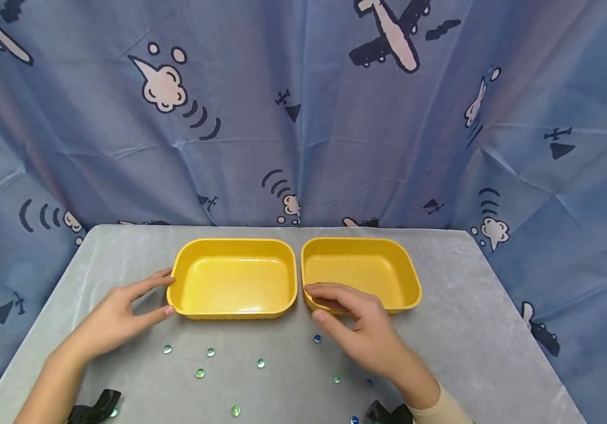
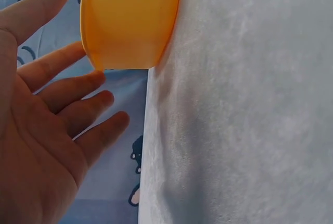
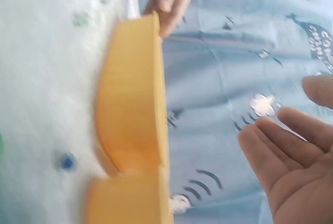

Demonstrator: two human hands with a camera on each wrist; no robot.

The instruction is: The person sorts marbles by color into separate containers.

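Two yellow plastic trays sit side by side towards the back of the table: a left tray and a right tray. At the left tray's left end is my left hand, its fingertips at the rim; the left wrist view shows these fingers spread and loose. My right hand is at the front left corner of the right tray. Its fingers are extended in the right wrist view, with nothing gripped. From the head view I cannot tell whether they touch the rim.
Several green or clear glass beads lie scattered on the grey table in front of the trays. Blue beads lie around my right hand. Behind the table hangs a blue patterned curtain. Black wrist mounts show at the bottom.
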